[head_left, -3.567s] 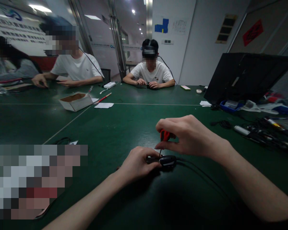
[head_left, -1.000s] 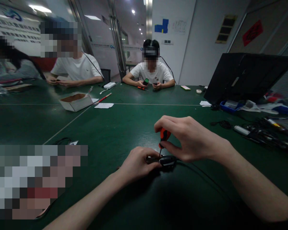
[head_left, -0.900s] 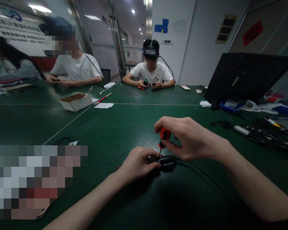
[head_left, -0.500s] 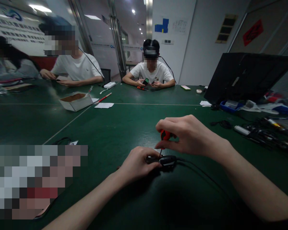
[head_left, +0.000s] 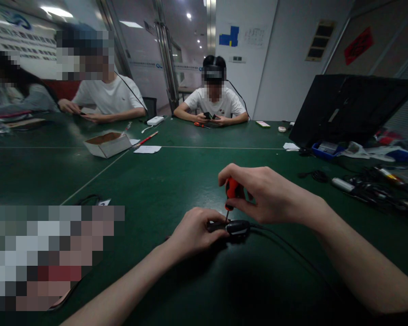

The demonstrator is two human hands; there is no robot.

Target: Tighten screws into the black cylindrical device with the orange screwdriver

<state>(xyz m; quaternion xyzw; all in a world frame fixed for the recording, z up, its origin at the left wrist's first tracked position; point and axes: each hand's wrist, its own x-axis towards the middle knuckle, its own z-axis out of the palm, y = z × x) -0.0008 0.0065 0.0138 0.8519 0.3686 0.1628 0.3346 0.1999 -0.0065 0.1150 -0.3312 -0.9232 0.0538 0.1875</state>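
Observation:
My right hand (head_left: 255,188) is closed round the red and black handle of a screwdriver (head_left: 231,189), which stands nearly upright. Its thin shaft points down at a small black device (head_left: 238,227) with a cable trailing off to the right. The tip meets the device near the fingertips of my left hand, though the exact contact is too small to make out. My left hand (head_left: 200,228) pinches the device's left end between thumb and fingers and holds it low at the table. Part of the device is hidden by those fingers.
On the green table (head_left: 177,181) stands an open white box (head_left: 108,145) at left, near paper (head_left: 147,149) and a red stick (head_left: 147,138). A black monitor (head_left: 347,113) and tangled cables (head_left: 370,190) lie right. Across the table, a person (head_left: 215,97) handles a small dark object.
My right fingers have shifted on the screwdriver handle, the index finger now higher, showing more of the handle. My left hand and the black device stay put. The person opposite has turned their object.

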